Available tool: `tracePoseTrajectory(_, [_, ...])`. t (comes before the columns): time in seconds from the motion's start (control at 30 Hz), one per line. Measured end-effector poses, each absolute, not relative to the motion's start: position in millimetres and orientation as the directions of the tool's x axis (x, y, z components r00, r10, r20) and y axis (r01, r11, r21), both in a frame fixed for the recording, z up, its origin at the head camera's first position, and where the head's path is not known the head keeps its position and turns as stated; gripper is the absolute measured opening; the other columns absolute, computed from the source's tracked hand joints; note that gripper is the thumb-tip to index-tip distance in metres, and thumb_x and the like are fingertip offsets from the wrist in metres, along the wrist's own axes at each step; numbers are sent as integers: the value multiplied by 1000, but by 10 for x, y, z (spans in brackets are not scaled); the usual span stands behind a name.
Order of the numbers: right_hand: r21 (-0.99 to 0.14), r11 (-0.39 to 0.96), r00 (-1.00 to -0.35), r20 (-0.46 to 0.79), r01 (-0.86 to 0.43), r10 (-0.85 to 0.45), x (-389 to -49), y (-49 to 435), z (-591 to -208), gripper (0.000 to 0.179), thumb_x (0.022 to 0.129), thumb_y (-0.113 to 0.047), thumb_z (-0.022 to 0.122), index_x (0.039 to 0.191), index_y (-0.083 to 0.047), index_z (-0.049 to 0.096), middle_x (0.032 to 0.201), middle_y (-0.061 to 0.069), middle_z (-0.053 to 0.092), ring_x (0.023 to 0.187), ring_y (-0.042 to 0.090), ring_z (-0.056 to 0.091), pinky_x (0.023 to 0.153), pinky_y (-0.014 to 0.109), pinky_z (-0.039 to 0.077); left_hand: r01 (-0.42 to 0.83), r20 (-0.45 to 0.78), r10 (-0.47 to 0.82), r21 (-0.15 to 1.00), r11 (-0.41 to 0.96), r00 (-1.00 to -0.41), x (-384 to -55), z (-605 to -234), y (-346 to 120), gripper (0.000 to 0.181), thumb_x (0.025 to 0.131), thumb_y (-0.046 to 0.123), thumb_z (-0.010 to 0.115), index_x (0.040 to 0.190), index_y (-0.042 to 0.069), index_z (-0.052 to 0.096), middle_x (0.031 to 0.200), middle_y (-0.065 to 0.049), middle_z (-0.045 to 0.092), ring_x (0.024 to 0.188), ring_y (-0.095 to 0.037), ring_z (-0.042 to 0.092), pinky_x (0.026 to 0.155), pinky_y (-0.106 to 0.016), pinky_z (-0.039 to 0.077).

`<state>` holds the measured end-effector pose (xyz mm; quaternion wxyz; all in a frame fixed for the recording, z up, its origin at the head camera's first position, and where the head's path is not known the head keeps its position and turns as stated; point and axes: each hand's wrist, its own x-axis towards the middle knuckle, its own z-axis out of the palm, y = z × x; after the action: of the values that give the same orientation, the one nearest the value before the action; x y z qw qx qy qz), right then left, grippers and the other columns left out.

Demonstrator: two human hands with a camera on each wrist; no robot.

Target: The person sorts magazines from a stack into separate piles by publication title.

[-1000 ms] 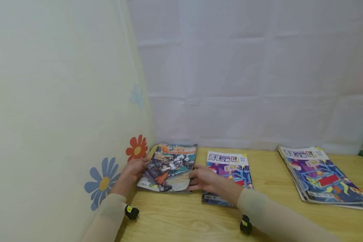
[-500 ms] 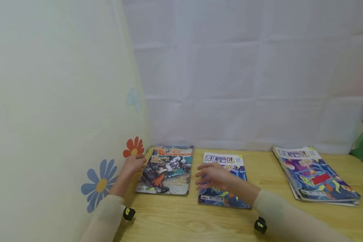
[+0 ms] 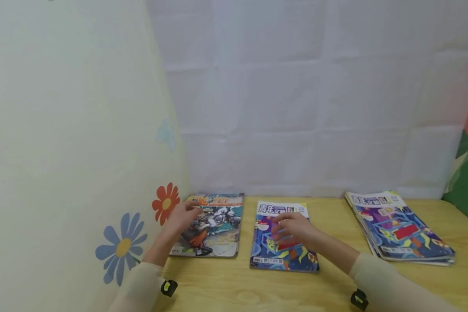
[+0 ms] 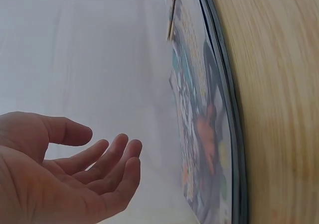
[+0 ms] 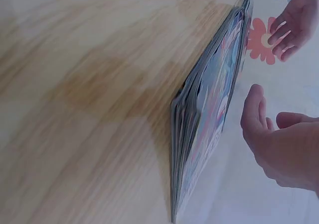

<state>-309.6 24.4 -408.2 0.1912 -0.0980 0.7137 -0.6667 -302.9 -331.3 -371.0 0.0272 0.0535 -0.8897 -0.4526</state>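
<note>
A magazine stack (image 3: 218, 234) with a grey and orange comic cover lies at the left end of the table. My left hand (image 3: 182, 219) hovers over its left side; the left wrist view shows this hand (image 4: 75, 171) apart from the cover, fingers loosely bent, nothing in them. To the right lies a purple and blue magazine stack (image 3: 262, 247). Above it is my right hand (image 3: 298, 229), holding nothing. In the right wrist view, the right hand (image 5: 281, 144) is likewise clear of the stack (image 5: 214, 109), whose layered page edges show.
Another stack of purple and blue magazines (image 3: 407, 234), slightly fanned, lies on the right of the wooden table (image 3: 226, 286). A pale wall (image 3: 82, 130) with painted flowers stands close on the left. White creased cloth (image 3: 281, 108) hangs behind.
Both hands have let go of the left magazine stack, which now lies flat. My right hand has moved right, over the middle stack. The left hand has lifted slightly and shifted over the cover.
</note>
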Motion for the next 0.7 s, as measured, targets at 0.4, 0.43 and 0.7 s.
tracePoseTrajectory(0.4, [-958,283,-956,-50,-36,-288,-3200,848,-4182,29,97,-2,56,122,12,60,101,21,69,85,31,68,72,41,60,79,55,59,779,622,-997,-3024,-3811,-2775,38,104,20,57,138,5,61,129,-18,63,110,-32,62,72,-43,51])
tracePoseTrajectory(0.43, [-956,291,-958,-55,-31,-281,-3207,886,-4192,29,97,-2,56,122,12,60,101,20,69,84,30,68,71,40,60,86,52,72,774,628,-996,-3021,-3831,-2740,38,104,21,57,138,5,61,128,-17,64,110,-31,63,75,-44,52])
tracePoseTrajectory(0.7, [-918,396,-978,-59,-26,-199,-3217,1139,-4242,27,95,0,53,117,12,63,94,18,68,80,27,65,66,36,57,88,10,135,803,590,-991,-3068,-4039,-2495,40,103,16,56,139,-2,58,123,-19,65,95,-27,67,77,-44,57])
